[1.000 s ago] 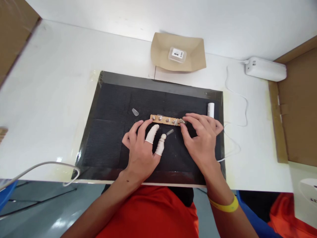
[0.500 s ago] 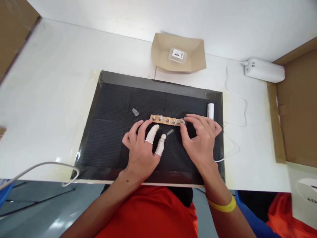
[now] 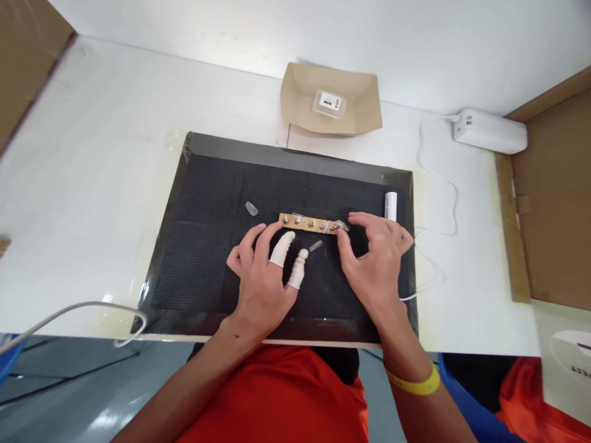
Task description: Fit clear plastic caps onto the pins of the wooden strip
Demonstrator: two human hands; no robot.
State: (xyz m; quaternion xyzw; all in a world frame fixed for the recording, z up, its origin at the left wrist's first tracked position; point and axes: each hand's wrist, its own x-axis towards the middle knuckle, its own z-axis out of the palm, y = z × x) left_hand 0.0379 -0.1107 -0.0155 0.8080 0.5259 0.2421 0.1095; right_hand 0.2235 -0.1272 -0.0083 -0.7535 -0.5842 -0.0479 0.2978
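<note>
A narrow tan strip (image 3: 317, 226) with a row of small metal studs lies across the black ribbed mat (image 3: 194, 258). A clear nail tip (image 3: 343, 225) sits at its right end. My right hand (image 3: 375, 258) is there, its thumb against that end and its index finger raised apart from the tip. My left hand (image 3: 263, 280) wears white finger cots on thumb and index finger. Its fingers are spread, with the middle fingertip at the strip's left end. One loose clear nail tip (image 3: 316, 246) lies by the left thumb, and another nail tip (image 3: 252, 208) lies left of the strip.
Behind the mat stands a brown paper tray (image 3: 295, 114) with a clear labelled box (image 3: 329, 104) inside. A white cylindrical device (image 3: 391, 206) lies at the mat's right. Farther right is a white power block (image 3: 490, 131) with a thin cable. A grey cable (image 3: 83, 304) loops at front left.
My right index finger has lifted off the nail tip at the strip's right end, so the tip shows more. My left hand stays in place.
</note>
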